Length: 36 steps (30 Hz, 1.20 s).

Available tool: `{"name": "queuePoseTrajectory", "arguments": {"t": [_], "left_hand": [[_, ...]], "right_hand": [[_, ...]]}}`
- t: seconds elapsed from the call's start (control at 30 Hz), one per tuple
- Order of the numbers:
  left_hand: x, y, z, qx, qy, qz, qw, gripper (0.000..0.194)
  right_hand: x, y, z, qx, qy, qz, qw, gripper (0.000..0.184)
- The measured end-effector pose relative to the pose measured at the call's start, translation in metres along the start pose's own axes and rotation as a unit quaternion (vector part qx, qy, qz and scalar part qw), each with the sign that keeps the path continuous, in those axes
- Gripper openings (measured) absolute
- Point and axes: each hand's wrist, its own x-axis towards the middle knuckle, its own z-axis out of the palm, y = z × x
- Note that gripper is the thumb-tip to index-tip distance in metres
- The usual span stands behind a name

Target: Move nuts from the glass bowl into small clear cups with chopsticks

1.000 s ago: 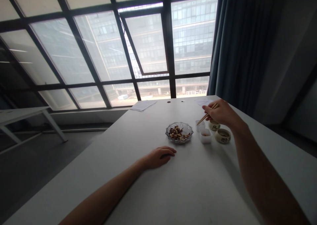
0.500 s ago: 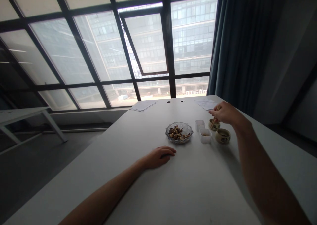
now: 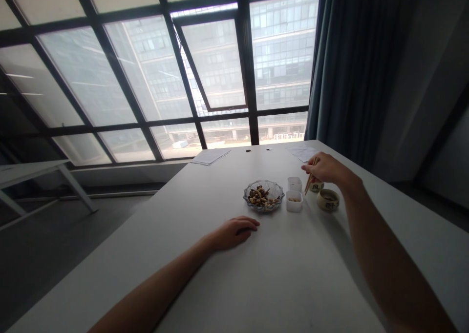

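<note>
Right hand (image 3: 324, 168): grasping chopsticks (image 3: 308, 185), tips beside tubs (image 3: 294, 207)
Left hand (image 3: 238, 230): unclenched, resting on surface (image 3: 274, 274)
Glass bowl (image 3: 274, 192): left of tubs, toward surface's far edge
Jars (image 3: 328, 206): nearer surface's right edge

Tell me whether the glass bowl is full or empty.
Neither: partly filled. Brown and tan pieces lie inside the glass bowl, while bare glass shows toward its far side.
</note>
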Motion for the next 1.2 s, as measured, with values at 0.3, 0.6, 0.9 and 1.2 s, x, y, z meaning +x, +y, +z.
{"name": "queuePoseTrajectory", "arguments": {"t": [0.3, 0.6, 0.9, 1.2], "left_hand": [[-0.002, -0.005, 0.001, -0.008, 0.003, -0.008, 1.0, 0.026], [-0.003, -0.006, 0.0, -0.001, 0.003, -0.001, 1.0, 0.027], [-0.003, -0.005, -0.001, -0.006, 0.004, -0.003, 1.0, 0.027], [-0.003, -0.004, -0.002, -0.001, 0.002, 0.0, 1.0, 0.027]], "right_hand": [[-0.007, -0.014, 0.007, 0.011, -0.037, -0.034, 0.999, 0.029], [-0.006, -0.015, 0.009, -0.015, -0.066, -0.057, 0.996, 0.026], [0.013, 0.001, 0.018, -0.035, -0.072, -0.061, 0.995, 0.02], [0.024, 0.009, 0.028, -0.023, -0.065, -0.04, 0.997, 0.025]]}}
